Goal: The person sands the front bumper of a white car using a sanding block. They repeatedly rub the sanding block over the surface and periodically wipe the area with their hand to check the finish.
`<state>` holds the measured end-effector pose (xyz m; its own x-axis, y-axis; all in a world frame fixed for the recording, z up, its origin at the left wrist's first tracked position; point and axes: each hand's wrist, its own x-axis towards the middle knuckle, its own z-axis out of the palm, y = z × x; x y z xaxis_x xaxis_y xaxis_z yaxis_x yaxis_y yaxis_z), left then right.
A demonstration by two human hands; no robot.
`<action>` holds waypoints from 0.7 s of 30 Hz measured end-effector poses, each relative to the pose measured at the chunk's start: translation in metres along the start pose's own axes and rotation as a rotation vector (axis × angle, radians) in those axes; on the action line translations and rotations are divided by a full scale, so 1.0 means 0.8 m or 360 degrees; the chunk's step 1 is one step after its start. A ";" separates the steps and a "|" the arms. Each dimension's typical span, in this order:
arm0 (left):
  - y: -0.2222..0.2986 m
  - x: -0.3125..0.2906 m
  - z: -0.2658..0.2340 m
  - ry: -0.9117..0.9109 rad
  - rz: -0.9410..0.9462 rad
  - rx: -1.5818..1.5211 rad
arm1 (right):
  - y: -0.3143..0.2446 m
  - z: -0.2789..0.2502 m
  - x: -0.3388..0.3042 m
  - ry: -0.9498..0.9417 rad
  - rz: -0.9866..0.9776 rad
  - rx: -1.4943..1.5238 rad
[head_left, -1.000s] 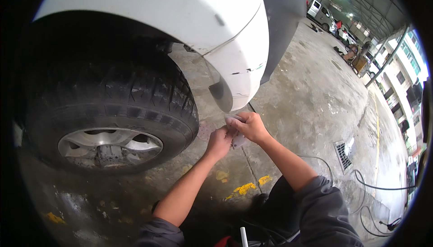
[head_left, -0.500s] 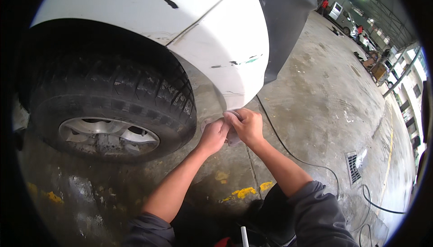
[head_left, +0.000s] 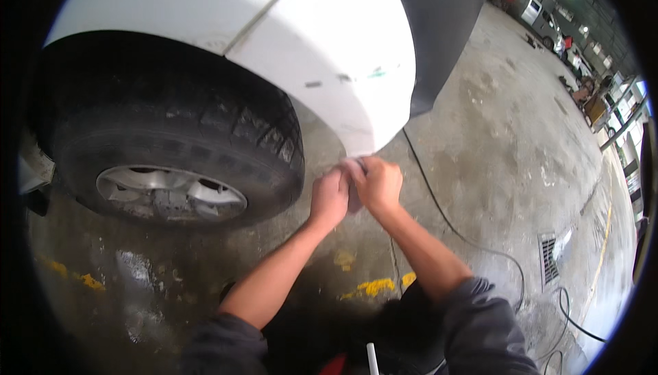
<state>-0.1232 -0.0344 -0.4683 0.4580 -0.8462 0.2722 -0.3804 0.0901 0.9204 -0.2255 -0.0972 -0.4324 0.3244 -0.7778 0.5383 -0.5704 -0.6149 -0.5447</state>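
At the lower tip of a car's white bumper corner, my two hands meet side by side with fingers closed. My left hand and my right hand pinch a thin, dull grey-purple sheet, which looks like a sanding disc; most of it is hidden by the fingers. Its upper part is close to the bumper's bottom edge, and I cannot tell whether it touches. Dark scuffs and a small green mark show on the white paint above. A dark grey bumper section adjoins on the right.
Left of my hands is a large black tyre with a silver wheel, under the white fender. A black cable runs across the stained concrete floor to the right, near a drain grate. Parked vehicles stand far right.
My left hand has turned more upright, and both hands have drawn closer around the sheet, so less of it shows. The view has shifted slightly, moving the car and floor in the picture.
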 end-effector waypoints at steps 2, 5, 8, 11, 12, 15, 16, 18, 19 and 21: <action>0.001 -0.015 -0.004 0.0026 0.0038 0.0011 | -0.004 0.003 -0.014 0.0027 0.0023 0.0131; -0.009 -0.021 0.003 -0.0041 -0.0022 0.0071 | 0.001 -0.006 -0.015 0.0062 -0.0133 -0.0091; -0.023 -0.017 0.016 0.0050 0.0019 0.0090 | 0.010 0.010 -0.018 -0.0099 0.0056 -0.0231; -0.003 -0.017 0.000 0.0049 0.0033 -0.0103 | -0.004 -0.003 -0.013 0.0048 -0.0090 0.0003; -0.009 -0.013 0.004 0.0067 0.0063 -0.0042 | -0.009 -0.008 -0.008 0.0085 -0.0146 0.0054; -0.009 -0.017 0.006 0.0102 0.0081 -0.0069 | 0.009 0.007 -0.013 0.0055 -0.0091 0.0024; -0.010 -0.022 0.006 0.0106 0.0060 -0.0103 | 0.009 0.008 -0.016 0.0050 -0.0061 0.0079; -0.005 -0.025 -0.009 0.0044 0.0027 -0.0023 | -0.021 -0.012 -0.010 0.0067 -0.0025 0.0220; -0.030 -0.027 -0.001 0.0019 -0.0006 0.0082 | 0.000 0.005 -0.020 -0.0061 0.0038 0.0032; -0.019 -0.030 0.015 0.0059 -0.0061 0.0115 | 0.013 0.005 -0.018 -0.0101 0.0063 -0.0140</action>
<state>-0.1380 -0.0219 -0.4918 0.5024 -0.8281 0.2487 -0.4183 0.0190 0.9081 -0.2330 -0.0932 -0.4486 0.3459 -0.8096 0.4743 -0.6466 -0.5720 -0.5048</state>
